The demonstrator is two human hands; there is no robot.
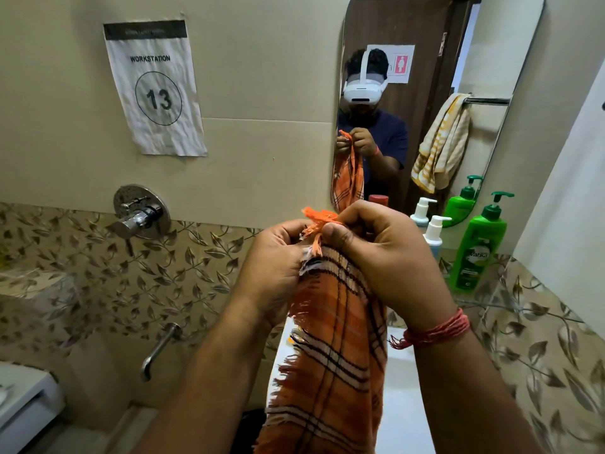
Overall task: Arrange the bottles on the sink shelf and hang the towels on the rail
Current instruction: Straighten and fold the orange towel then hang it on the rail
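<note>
From my remote seat I count two hands, the left hand (275,267) and right hand (389,257), and one orange checked towel (334,365). I count one green pump bottle (474,247) and one white pump bottle (433,232) at the shelf's right end. One paper sign (154,90), one mirror (425,103).

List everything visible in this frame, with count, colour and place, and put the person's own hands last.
Orange checked fringed towel: one, orange with black and white lines, hanging from both hands at centre.
Green pump bottle: one, green, on the shelf at right.
White pump bottle: one, white, left of the green one.
Oval wall mirror: one, reflects a yellow striped towel on a rail.
Paper workstation sign: one, white, number 13, on the wall at left.
Chrome mixer valve: one, on the wall.
Chrome spout: one, below the valve.
Left hand: grips the towel's top.
Right hand: pinches the towel's top; red thread on wrist.
</note>
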